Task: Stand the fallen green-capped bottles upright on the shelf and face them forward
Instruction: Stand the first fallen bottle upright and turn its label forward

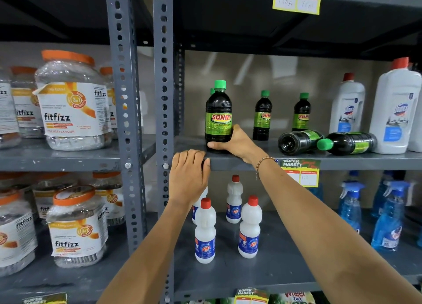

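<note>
1. R hand (237,143) wrapped round lower body of front Sunny bottle (218,118); thumb across the base front, fingers behind. Bottle upright near front edge of middle shelf (251,164), toward its L end, label facing fwd, green cap on.
2. L hand (188,175) palm down on shelf front edge, just L of the held bottle; fingers curled over the lip, holding no object.
3. Another green cap (212,90) shows directly behind the held bottle; body hidden.
4. 2 more Sunny bottles upright further back: mid bottle (262,116) and R bottle (301,114), labels turned partly to the R.
5. 2 fallen Sunny bottles on their sides, R of centre: 1st (299,142) base toward camera; 2nd (349,143) green cap pointing L, cap touching or overlapping the 1st.
6. White Domex bottles (395,111) upright at shelf R end, nearest one just beside 2nd fallen bottle.
7. Beaded bracelet (266,161) on R wrist.
8. Shelf below: small white red-capped bottles (250,228). L bay: Fitfizz jars (73,102).
</note>
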The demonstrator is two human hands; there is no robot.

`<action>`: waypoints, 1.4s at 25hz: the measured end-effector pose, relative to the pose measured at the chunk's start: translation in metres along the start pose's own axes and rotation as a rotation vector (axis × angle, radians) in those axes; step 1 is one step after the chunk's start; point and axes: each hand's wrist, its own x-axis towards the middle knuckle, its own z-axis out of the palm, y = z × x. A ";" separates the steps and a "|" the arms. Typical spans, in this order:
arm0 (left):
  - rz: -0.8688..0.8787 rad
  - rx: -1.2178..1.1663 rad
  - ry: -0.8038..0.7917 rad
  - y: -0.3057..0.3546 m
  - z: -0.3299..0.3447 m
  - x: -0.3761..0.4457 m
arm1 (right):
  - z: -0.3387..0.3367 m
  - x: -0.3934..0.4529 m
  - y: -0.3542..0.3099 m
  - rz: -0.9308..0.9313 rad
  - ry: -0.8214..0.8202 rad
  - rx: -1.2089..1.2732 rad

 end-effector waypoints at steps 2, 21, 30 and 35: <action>-0.007 -0.010 -0.002 0.000 -0.001 0.000 | 0.002 0.000 -0.001 0.004 0.016 -0.021; -0.651 -0.770 -0.767 -0.005 -0.003 0.102 | -0.024 0.002 0.011 0.035 -0.128 0.239; -0.620 -0.757 -0.699 -0.009 -0.008 0.096 | -0.025 -0.007 0.006 0.028 -0.112 0.246; -0.583 -0.769 -0.648 -0.009 -0.015 0.089 | -0.030 -0.019 0.004 0.014 -0.130 0.248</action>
